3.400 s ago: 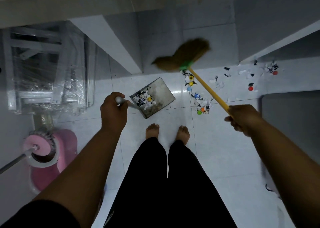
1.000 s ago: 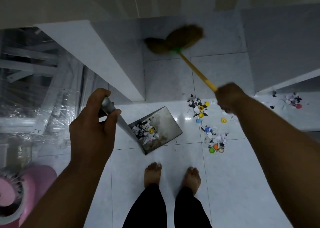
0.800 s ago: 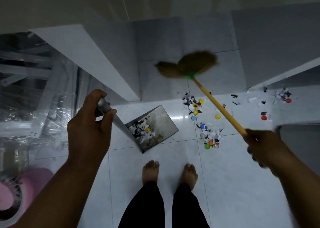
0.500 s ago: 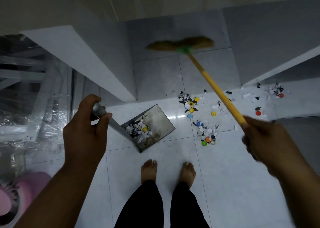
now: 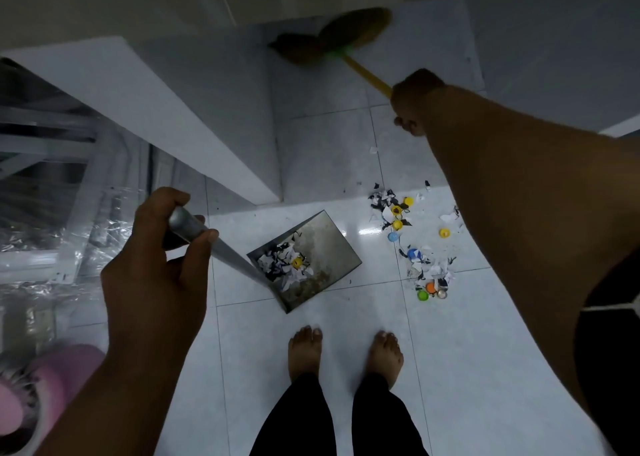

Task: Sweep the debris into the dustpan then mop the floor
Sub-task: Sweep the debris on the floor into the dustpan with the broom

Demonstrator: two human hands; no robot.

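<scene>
Metal dustpan [image 5: 329, 244] is sitting on the white tiled floor [image 5: 460, 369], just ahead of the person's bare feet [image 5: 304, 351], its open edge facing roughly two o'clock. The left hand [image 5: 156, 265] is wrapping fingers and thumb round the pan's long silver handle [image 5: 194, 227], out at nine o'clock of the pan. Paper scraps and one yellow cap are already lying inside it.

The main debris pile [image 5: 415, 248], torn paper and coloured bottle caps, is lying on the tiles at three o'clock of the pan, near its edge but not touching. The right hand [image 5: 414, 102] is gripping the broom's yellow stick [image 5: 367, 75] with fingers closed round it. The brown bristle head [image 5: 332, 36] is reaching out at twelve o'clock, well beyond the pile, by the grey wall base.

Assessment: sweeping is under way and partly done. Mopping is not yet started, with the pink mop bucket [image 5: 52, 379] waiting at seven o'clock. The next move is calling for setting the bristles down behind the pile and stroking it toward the pan's mouth, with the left hand keeping the lip pressed to the tiles.
</scene>
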